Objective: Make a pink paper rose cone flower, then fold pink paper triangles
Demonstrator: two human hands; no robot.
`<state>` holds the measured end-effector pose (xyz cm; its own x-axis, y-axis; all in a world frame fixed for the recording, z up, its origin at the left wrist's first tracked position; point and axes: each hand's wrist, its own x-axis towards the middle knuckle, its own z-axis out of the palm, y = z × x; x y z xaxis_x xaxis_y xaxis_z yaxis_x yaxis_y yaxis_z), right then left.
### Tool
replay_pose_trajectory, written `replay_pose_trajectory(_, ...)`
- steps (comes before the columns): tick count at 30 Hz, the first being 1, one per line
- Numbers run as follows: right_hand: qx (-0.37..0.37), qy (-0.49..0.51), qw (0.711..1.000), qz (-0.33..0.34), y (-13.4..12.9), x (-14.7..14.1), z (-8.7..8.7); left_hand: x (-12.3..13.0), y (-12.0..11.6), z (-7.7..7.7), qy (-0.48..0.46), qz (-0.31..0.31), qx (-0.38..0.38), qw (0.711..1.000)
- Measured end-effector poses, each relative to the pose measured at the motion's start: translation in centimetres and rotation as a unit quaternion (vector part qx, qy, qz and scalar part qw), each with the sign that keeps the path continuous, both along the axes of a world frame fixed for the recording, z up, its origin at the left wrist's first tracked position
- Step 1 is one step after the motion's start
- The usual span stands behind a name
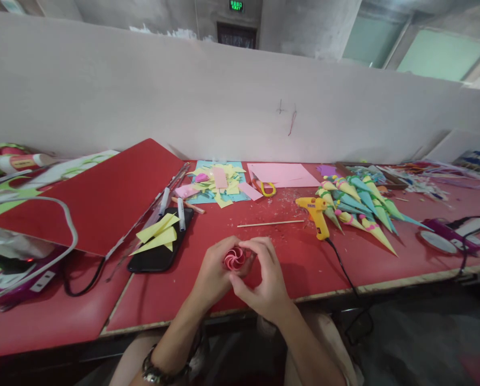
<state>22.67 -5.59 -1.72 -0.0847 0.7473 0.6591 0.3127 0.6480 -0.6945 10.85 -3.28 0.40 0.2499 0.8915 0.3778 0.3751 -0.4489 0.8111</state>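
Observation:
Near the front edge of the red table (pixel 207 292), my left hand (pixel 218 271) is wrapped round a small red and white swirled piece (pixel 234 258). My right hand (pixel 264 273) curves around the piece's right side, its thumb and fingertips at the rim. Beyond my hands lies a thin wooden stick (pixel 270 223). To the right rests a yellow glue gun (pixel 316 214) with a black cord. Yellow paper pieces (pixel 159 234) lie on a black phone (pixel 153 260) to the left.
Yellow and blue paper cones (pixel 360 201) are piled at the right. Scissors (pixel 267 188), pink paper (pixel 282 175) and paper scraps (pixel 219 179) lie at the back. A large red sheet (pixel 98 198) and a purple power strip (pixel 26 276) are at the left.

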Motion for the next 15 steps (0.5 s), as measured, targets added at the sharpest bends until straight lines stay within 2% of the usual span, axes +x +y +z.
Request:
replay_pose_trajectory(7, -0.005, -0.021, 1.0, -0.01, 0.05, -0.05, -0.16, -0.3, 0.2, -0.63, 0.024, -0.023, 0.033, 0.999)
replay_pose_trajectory(15, -0.011, -0.023, 1.0, -0.017, -0.03, -0.03, -0.31, -0.26, 0.01, -0.3, 0.004, -0.038, 0.004, 0.999)
